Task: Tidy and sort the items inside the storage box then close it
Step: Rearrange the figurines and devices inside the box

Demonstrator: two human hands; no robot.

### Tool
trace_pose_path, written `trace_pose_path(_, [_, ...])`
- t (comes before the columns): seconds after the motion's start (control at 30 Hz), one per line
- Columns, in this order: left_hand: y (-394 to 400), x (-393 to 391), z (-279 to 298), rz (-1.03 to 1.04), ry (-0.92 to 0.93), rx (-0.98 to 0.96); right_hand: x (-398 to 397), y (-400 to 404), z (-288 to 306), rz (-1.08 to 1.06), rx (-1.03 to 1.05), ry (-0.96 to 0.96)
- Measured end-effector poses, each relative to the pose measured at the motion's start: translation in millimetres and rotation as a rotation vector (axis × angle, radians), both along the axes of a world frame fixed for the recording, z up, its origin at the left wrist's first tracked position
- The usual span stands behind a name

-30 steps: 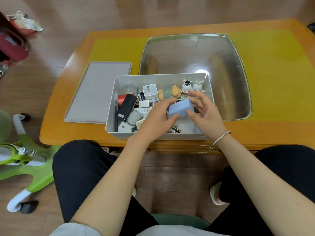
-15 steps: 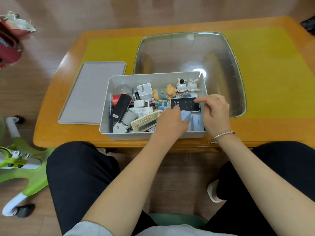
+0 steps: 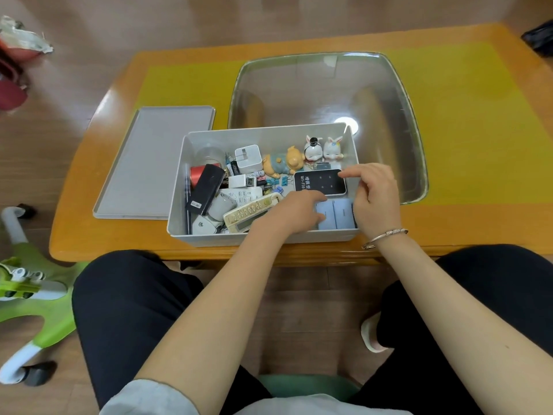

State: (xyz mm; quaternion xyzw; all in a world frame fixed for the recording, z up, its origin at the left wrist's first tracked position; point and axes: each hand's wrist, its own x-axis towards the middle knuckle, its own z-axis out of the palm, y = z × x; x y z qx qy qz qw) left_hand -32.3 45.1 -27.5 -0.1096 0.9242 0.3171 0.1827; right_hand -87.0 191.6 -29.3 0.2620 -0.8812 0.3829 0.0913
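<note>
Reaching into the near right corner of the open storage box [image 3: 191,235], the left hand [image 3: 294,214] is pressing its curled fingers against two pale blue boxes [image 3: 335,215]. Just right of them, the right hand [image 3: 375,199] is touching the black Wi-Fi device [image 3: 318,182] with its loosely bent fingers. Beyond these fingers, figurines [image 3: 323,149] are standing by the far wall. The lid [image 3: 155,163] is lying on the table [image 3: 478,229], left of both hands.

Bright, even light; fisheye-bowed edges.
</note>
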Motion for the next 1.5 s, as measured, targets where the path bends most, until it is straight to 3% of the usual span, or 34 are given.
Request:
trace_pose_path(0.77, [3.8, -6.4, -8.4, -0.058, 0.053, 0.035, 0.6, -2.3, -2.0, -0.001, 0.035, 0.003])
trace_pose_path(1.0, [-4.9, 20.7, 10.3, 0.035, 0.283, 0.038, 2.9, -5.4, 4.6, -0.029, 0.143, 0.088])
trace_pose_path(1.13, [-24.3, 45.4, 20.5, 0.121, 0.435, -0.047, 7.2, -18.9, 13.0, 0.028, 0.192, 0.147])
trace_pose_path(1.33, [-68.5, 77.6, 26.0, 0.319, 0.606, -0.143, 9.2, -55.8, 19.5, 0.199, 0.234, -0.006])
trace_pose_path(1.5, [-102.1, 93.3, 16.5, 0.631, 0.589, -0.442, -8.2, -106.6, 20.7, 0.232, 0.423, -0.107])
